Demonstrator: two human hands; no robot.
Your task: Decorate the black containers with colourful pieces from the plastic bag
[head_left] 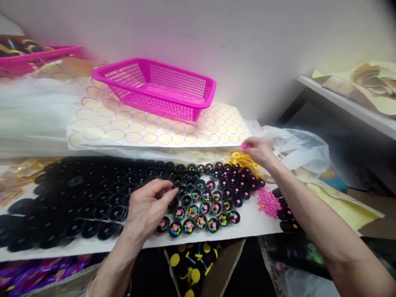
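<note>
My left hand (150, 204) hangs over the rows of black cups (116, 212), its fingers curled and thumb drawn in beside a cup; whatever the fingertips may hold is hidden. Farther right and back, my right hand (259, 150) pinches a small pink piece (245, 146) above a pile of yellow rings (243, 160). Cups filled with multicoloured beads (193, 211) stand between the hands, several with a pink piece on top. Slim black parts with pink tips (237, 201) are grouped to their right. Loose pink pieces (268, 202) lie heaped beneath my right forearm.
Behind the cups, a pink mesh basket (167, 101) rests on a sheet of round labels (148, 128). A clear plastic bag (300, 148) and a shelf (346, 101) are at right. Below the table's front edge, an open carton (227, 264) stands beside black parts with yellow discs (194, 274).
</note>
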